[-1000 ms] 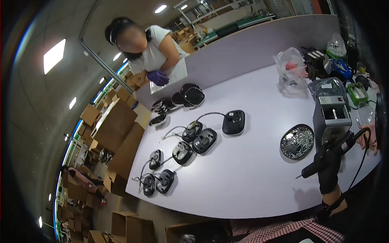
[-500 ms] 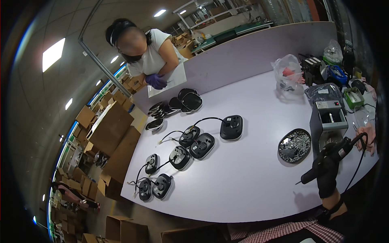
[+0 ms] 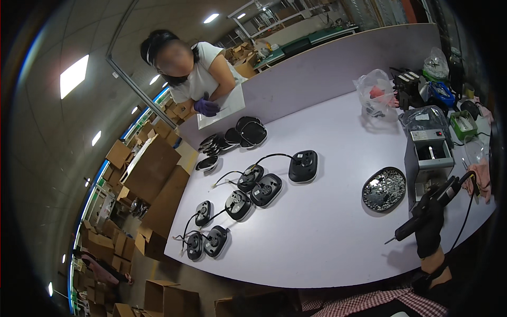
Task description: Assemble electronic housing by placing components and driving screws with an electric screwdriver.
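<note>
In my right hand (image 3: pixel 429 232), which wears a black glove, is a black electric screwdriver (image 3: pixel 405 230). The fingers wrap round its body, and its bit points left, above the table's near right part. A black cord runs from its back end. Close to that hand lies a black oval dish (image 3: pixel 384 189) full of small shiny screws. Beside it stands a grey box-shaped screw feeder (image 3: pixel 432 153). My left hand is out of view. Several black rounded housings (image 3: pixel 303 166) with cables lie across the table's left and middle.
Black oval shells (image 3: pixel 254 133) are piled near the far left edge. A clear plastic bag (image 3: pixel 376 95), a green tray (image 3: pixel 463 124) and a pink cloth (image 3: pixel 479 180) occupy the right side. Behind the low partition (image 3: pixel 317 79) a person leans with a purple-gloved hand (image 3: pixel 207 106). Cardboard boxes (image 3: pixel 153 171) stand left.
The view has shifted slightly, so the housings and shells appear a little further right. My right hand keeps its hold on the screwdriver, almost in the same place.
</note>
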`<state>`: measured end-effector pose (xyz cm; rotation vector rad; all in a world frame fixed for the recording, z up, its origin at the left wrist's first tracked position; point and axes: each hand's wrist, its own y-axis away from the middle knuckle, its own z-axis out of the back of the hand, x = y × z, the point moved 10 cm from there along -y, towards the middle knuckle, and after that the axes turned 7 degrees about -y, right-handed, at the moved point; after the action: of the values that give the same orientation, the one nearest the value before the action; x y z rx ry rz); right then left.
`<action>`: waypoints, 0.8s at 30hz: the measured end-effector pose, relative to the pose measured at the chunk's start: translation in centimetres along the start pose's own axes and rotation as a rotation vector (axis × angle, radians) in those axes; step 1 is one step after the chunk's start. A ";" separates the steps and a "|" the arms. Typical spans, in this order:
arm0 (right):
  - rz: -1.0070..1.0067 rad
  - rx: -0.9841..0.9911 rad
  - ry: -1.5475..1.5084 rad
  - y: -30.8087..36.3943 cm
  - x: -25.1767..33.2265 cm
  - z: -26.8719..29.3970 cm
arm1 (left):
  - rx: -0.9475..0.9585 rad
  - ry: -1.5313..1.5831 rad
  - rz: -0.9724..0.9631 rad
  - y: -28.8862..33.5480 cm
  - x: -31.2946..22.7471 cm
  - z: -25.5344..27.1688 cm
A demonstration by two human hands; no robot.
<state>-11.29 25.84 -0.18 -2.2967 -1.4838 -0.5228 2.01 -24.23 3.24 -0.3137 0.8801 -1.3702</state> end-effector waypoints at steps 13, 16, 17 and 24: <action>0.015 -0.327 -0.016 1.9 1.7 11.6 | 0.168 0.064 0.114 0.0 -2.3 -6.3; 0.000 -0.381 -0.046 2.1 1.5 13.7 | 0.190 0.036 0.147 -0.1 -2.5 -6.5; 0.006 -0.342 -0.059 2.1 1.6 13.2 | 0.198 0.059 0.160 -0.2 -2.6 -6.6; 0.007 -0.345 -0.051 1.9 1.0 12.2 | 0.170 0.045 0.143 0.0 -2.3 -6.6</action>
<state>-7.78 31.80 -10.50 -2.5906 -1.5062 -0.7763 -2.49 -20.19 -0.26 -0.0879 0.8012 -1.3132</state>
